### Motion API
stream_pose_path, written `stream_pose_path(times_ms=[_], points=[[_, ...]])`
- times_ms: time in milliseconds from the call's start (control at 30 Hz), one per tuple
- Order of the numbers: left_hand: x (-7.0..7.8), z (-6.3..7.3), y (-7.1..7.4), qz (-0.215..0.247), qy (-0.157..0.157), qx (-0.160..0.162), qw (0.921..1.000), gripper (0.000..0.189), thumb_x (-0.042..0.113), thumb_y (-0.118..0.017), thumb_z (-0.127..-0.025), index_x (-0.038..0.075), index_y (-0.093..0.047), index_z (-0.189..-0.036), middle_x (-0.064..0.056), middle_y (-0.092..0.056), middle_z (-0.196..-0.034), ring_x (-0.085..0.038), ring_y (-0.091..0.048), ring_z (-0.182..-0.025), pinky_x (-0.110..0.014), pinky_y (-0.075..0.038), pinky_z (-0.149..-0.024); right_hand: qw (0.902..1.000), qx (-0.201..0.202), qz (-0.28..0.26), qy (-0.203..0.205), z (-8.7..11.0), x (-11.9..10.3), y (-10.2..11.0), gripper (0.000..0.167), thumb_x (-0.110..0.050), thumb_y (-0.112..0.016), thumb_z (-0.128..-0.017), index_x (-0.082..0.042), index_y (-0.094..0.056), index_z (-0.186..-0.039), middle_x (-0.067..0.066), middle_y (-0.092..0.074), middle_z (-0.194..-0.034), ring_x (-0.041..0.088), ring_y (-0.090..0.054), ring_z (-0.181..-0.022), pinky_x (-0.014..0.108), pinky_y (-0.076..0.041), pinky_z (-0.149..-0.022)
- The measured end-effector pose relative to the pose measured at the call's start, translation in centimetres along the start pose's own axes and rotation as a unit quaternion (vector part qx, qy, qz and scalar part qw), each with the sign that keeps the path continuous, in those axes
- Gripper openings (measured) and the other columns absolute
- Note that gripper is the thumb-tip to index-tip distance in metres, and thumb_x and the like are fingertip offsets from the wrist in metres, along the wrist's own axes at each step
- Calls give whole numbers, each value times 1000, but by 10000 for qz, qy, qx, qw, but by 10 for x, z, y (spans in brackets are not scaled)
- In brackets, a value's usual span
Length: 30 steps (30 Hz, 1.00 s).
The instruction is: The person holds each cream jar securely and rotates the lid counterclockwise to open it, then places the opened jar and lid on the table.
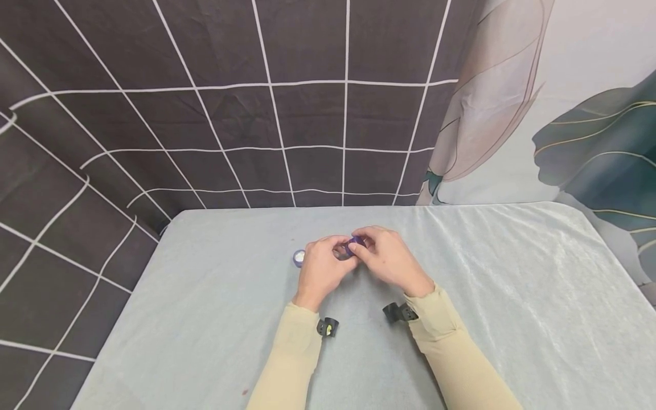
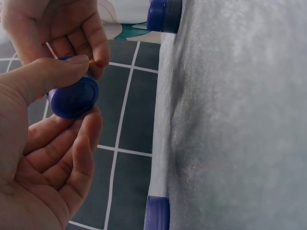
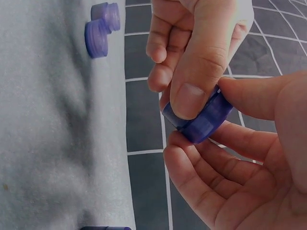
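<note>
A small round purple jar with a screw lid is held off the table between both hands. My left hand pinches one side of it, its thumb across the edge in the left wrist view. From the other side my right hand grips the same jar with thumb and fingers, as the right wrist view shows at the jar's rim. Just left of my left hand, a purple round piece with a whitish middle rests on the cloth. Fingers hide part of the held jar.
In the right wrist view, a purple ring-like piece lies against a threaded purple piece on the cloth. The left wrist view shows a blue-lidded jar and another purple piece. Pale cloth covers the table; a dark gridded curtain hangs behind.
</note>
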<state>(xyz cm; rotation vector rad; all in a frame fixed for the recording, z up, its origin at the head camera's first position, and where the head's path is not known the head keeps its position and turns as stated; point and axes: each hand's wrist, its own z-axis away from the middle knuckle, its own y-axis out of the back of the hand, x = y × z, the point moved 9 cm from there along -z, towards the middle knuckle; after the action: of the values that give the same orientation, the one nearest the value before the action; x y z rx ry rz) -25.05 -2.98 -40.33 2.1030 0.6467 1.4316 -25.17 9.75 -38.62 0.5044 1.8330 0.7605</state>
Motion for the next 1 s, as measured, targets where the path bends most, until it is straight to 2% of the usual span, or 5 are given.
stream_pose_path(times_ms=[333, 667, 1000], points=[[0, 0, 0, 100, 30, -36, 9999, 29, 25, -83, -76, 13, -78, -101, 3, -74, -85, -6, -66, -72, -26, -53, -69, 9999, -151, 24, 58, 0, -1, 0, 30, -22, -68, -94, -1, -70, -116, 9, -71, -102, 20, -66, -88, 42, -53, -82], [1, 0, 1, 108, 35, -64, 9999, 29, 24, -83, -75, 13, -78, -102, 2, -75, -87, -6, -66, -73, -26, -53, -69, 9996, -230, -17, 166, -1, -3, 0, 31, -19, -68, -94, 0, -69, -118, 12, -71, -106, 22, -67, -90, 42, -53, -84], [0, 0, -1, 168, 32, -79, 9998, 28, 23, -83, -75, 14, -78, -101, 3, -75, -86, -5, -65, -72, -25, -52, -68, 9987, -286, -62, 413, 0, -5, 1, 30, -13, -69, -93, 2, -68, -120, 14, -70, -112, 24, -69, -94, 42, -54, -86]])
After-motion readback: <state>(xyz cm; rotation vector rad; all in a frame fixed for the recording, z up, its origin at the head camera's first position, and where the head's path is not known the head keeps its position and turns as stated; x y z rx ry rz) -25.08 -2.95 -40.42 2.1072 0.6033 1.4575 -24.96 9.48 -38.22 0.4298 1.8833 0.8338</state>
